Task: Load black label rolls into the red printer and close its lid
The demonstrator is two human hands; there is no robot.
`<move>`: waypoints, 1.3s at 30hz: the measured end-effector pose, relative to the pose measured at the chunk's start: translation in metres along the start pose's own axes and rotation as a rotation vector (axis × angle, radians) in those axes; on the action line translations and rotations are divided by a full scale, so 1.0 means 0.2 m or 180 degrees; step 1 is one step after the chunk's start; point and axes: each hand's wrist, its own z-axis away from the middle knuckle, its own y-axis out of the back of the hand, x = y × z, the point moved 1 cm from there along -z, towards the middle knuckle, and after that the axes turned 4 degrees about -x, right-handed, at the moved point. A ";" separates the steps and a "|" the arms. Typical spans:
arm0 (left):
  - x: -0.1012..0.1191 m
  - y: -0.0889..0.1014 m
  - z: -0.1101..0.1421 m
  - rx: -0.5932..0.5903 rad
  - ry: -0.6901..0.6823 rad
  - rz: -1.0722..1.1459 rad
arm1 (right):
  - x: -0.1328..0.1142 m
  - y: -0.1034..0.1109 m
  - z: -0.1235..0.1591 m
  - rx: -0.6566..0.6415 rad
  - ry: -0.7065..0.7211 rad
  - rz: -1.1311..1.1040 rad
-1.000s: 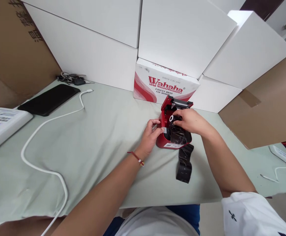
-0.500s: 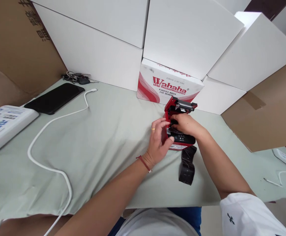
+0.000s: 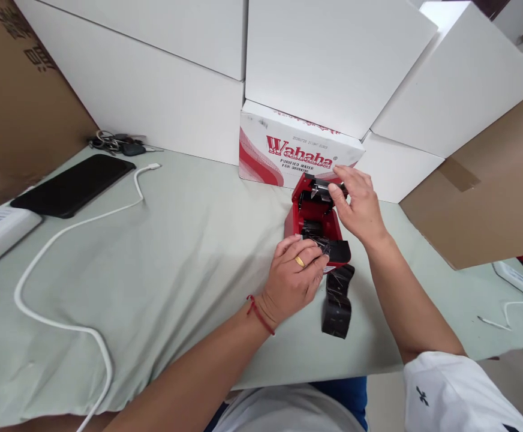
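Case [image 3: 291, 225], red, stands open on the cloth-covered surface [image 3: 185, 252], its lid [image 3: 298, 191] raised at the back with a dark roller on the underside. Inside it sits a black roll [image 3: 312, 228]. A loose black strip [image 3: 337, 306] lies curled on the surface in front of the case. Behind the case stands a Wahaha water carton [image 3: 283, 147], with white boxes [image 3: 306, 60] stacked behind and above it; what these contain cannot be seen.

The left hand [image 3: 295, 270] is partly curled, its fingers close together over glossy black film [image 3: 319, 243] at the front of the case; whether it grips the film cannot be told. The right hand [image 3: 355, 201] is open, thumb and fingers apart at the right side of the lid, with the thumb against it.

The left forearm reaches up from the lower left with the back of the hand upward; the right forearm slants in from the lower right, its hand raised higher than the left.

Well to the left of the case lie a white cable [image 3: 54, 324], a black phone [image 3: 75, 185] and keys [image 3: 117, 143].
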 end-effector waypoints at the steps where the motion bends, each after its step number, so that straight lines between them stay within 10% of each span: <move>1: 0.01 0.00 0.00 0.0009 -0.0117 -0.0065 | 0.02 -0.02 0.00 -0.0122 -0.0012 0.0017; 20: 0.12 0.02 -0.01 0.0037 -0.0652 -0.0202 | -0.06 0.10 0.32 -0.1028 0.0048 -0.0523; 24: 0.03 0.06 -0.03 0.0415 -0.0057 -0.0109 | -0.04 0.11 0.32 -0.1115 0.0092 -0.0659; 29: -0.10 0.11 -0.06 0.0030 0.1033 0.0518 | -0.02 0.08 0.34 -0.0962 0.0086 -0.0761; 39: -0.20 0.07 -0.07 0.0395 0.1844 0.2095 | -0.08 -0.03 0.48 0.0015 0.0447 -0.0901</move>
